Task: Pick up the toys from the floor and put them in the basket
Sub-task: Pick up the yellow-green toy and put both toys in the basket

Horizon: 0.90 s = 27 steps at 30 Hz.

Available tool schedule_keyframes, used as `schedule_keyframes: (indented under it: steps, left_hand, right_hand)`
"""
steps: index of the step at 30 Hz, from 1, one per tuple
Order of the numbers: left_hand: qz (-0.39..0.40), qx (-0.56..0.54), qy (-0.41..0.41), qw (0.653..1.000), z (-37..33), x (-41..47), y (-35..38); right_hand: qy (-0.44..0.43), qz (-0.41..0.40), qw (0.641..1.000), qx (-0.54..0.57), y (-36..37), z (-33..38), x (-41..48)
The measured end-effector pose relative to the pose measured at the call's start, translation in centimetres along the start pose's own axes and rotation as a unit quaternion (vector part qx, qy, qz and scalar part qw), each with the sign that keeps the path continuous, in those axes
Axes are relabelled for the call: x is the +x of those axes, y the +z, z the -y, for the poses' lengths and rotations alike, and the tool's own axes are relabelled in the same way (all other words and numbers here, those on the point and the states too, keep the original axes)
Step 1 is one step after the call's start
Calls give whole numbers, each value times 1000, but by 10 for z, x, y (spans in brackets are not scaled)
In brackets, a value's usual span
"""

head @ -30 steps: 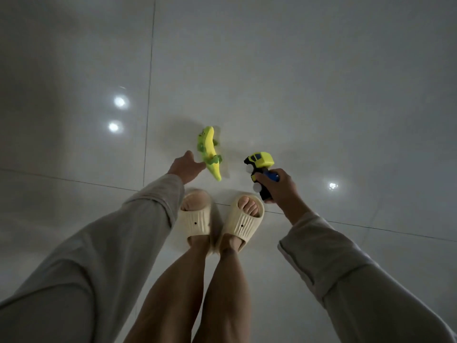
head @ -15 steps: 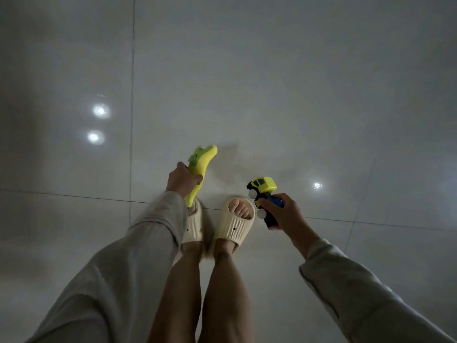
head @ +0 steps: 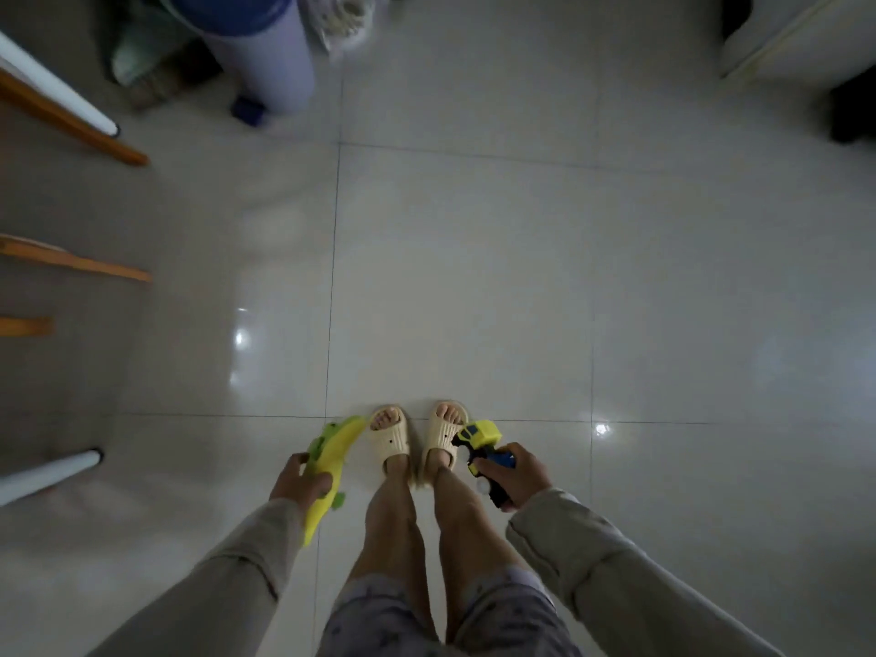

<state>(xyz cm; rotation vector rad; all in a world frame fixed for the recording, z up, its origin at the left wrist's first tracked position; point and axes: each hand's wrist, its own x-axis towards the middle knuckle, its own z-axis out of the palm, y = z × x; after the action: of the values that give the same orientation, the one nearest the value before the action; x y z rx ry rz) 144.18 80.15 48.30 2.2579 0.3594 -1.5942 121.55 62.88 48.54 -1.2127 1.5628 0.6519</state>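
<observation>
My left hand [head: 299,483] grips a yellow and green crocodile toy [head: 332,459] around its middle, held off the floor beside my left leg. In my right hand [head: 516,476] is a yellow, blue and black toy truck [head: 479,441], its yellow cab pointing forward over my right slipper. Both hands hang low in front of me, one on each side of my legs. No basket is in view.
I stand in cream slippers [head: 391,436] on glossy white floor tiles [head: 474,277]. A blue and white cylindrical container [head: 256,49] stands at the far left. Wooden and white furniture legs [head: 71,120] line the left edge. A white appliance [head: 796,35] sits far right.
My left hand closed on the crocodile toy and lifted it from the floor. I have straightened up, so more of the room shows. The right hand kept hold of the truck.
</observation>
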Motion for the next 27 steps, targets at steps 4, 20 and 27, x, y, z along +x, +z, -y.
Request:
schedule_keyframes:
  steps: [4, 20, 27]
  left_hand:
    - [32, -22, 10, 999, 22, -64, -13]
    - [-46, -51, 44, 997, 67, -116, -45]
    - [-129, -199, -10, 971, 96, -140, -20]
  right_hand:
    - [-19, 4, 999, -29, -23, -5, -58]
    - [-71, -39, 985, -154, -82, 10, -80]
    - [-110, -11, 942, -317, -108, 57, -58]
